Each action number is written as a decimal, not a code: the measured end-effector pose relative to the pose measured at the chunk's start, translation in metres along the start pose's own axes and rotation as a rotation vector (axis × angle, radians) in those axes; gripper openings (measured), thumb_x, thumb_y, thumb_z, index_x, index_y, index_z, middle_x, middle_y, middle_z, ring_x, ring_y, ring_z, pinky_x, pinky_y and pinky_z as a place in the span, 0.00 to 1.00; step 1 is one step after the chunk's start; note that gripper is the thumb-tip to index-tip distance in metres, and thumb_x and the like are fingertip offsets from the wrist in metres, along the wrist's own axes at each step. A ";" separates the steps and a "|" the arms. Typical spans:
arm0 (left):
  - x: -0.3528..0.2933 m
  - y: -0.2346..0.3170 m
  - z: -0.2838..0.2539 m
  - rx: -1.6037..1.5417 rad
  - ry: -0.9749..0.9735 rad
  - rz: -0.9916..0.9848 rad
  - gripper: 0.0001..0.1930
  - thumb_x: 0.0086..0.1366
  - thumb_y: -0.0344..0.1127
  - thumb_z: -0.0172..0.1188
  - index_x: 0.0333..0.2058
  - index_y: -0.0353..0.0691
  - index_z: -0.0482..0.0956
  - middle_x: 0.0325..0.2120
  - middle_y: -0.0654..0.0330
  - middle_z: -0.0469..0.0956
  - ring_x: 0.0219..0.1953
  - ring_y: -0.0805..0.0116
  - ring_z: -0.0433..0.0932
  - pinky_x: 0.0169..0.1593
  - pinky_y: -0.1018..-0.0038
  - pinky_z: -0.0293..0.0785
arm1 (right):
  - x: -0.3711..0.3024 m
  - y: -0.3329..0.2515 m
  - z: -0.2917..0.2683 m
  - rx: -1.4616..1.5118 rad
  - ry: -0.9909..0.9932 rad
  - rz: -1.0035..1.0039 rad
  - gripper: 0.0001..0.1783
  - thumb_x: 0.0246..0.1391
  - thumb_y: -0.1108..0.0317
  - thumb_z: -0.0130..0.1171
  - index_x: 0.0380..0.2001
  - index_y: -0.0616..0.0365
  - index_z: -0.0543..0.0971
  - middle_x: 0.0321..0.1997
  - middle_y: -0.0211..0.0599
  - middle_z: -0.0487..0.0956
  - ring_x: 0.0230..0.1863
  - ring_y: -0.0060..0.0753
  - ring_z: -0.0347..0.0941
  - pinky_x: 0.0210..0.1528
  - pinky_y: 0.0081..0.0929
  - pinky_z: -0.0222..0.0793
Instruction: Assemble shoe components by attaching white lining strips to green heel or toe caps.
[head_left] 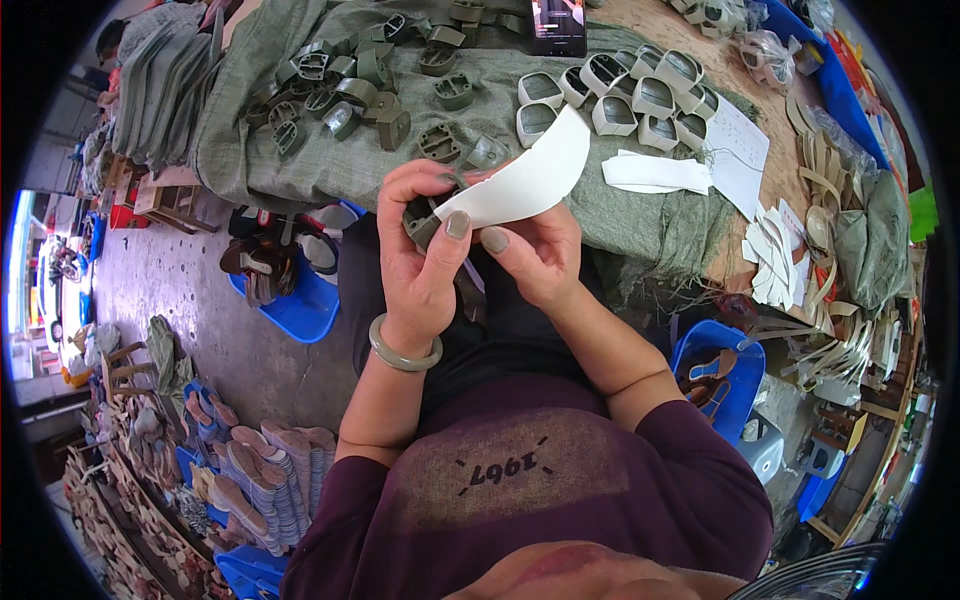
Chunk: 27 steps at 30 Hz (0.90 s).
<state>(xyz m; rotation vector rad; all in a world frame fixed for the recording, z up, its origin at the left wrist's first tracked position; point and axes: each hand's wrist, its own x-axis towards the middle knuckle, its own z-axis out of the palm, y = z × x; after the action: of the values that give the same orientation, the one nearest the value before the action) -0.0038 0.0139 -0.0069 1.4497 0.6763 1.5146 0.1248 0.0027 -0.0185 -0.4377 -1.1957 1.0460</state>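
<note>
My left hand (425, 275) is closed around an olive-green hollow block (424, 228) that looks like a shoe heel. Its thumb also presses on the narrow end of a curved white strip (530, 178), which meets the block. With thumb and fingers, my right hand (545, 262) pinches the lower edge of that strip, whose wide free end rises to the right. Fingers hide part of the block, so how far the strip is attached cannot be seen. Loose olive blocks (455, 92) lie beyond my hands. White-covered blocks (655, 97) are grouped further right, behind flat white strips (650, 174).
Green cloth (235, 135) covers the worktable. A phone (558, 28) stands at its far edge, and a paper sheet (740, 155) lies right. Blue bins (305, 310) with shoe parts flank my legs. Stacked soles (165, 95) stand far left; more white pieces (778, 262) lie right.
</note>
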 end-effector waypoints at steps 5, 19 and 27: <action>0.003 0.007 -0.001 0.151 0.018 0.195 0.18 0.59 0.30 0.54 0.48 0.36 0.64 0.46 0.54 0.65 0.45 0.70 0.64 0.51 0.74 0.61 | -0.001 -0.004 0.002 0.022 0.073 0.120 0.23 0.51 0.68 0.59 0.49 0.69 0.69 0.48 0.41 0.72 0.46 0.33 0.71 0.51 0.30 0.66; 0.000 0.022 -0.019 0.171 0.197 0.160 0.30 0.59 0.35 0.55 0.59 0.36 0.56 0.46 0.54 0.66 0.43 0.72 0.65 0.48 0.77 0.62 | 0.008 -0.085 0.030 0.938 -0.740 -0.148 0.28 0.45 0.48 0.65 0.41 0.56 0.71 0.46 0.52 0.73 0.44 0.45 0.67 0.47 0.36 0.60; 0.001 0.017 -0.014 0.190 0.157 0.147 0.30 0.58 0.37 0.56 0.57 0.32 0.58 0.48 0.53 0.67 0.49 0.67 0.65 0.55 0.72 0.59 | 0.006 -0.077 0.024 0.993 -0.733 -0.126 0.30 0.45 0.43 0.64 0.41 0.55 0.71 0.48 0.55 0.71 0.42 0.40 0.65 0.44 0.32 0.59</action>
<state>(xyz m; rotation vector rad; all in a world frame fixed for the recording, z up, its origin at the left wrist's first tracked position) -0.0215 0.0098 0.0057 1.5623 0.8424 1.7297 0.1354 -0.0357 0.0520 0.8477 -1.1217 1.5892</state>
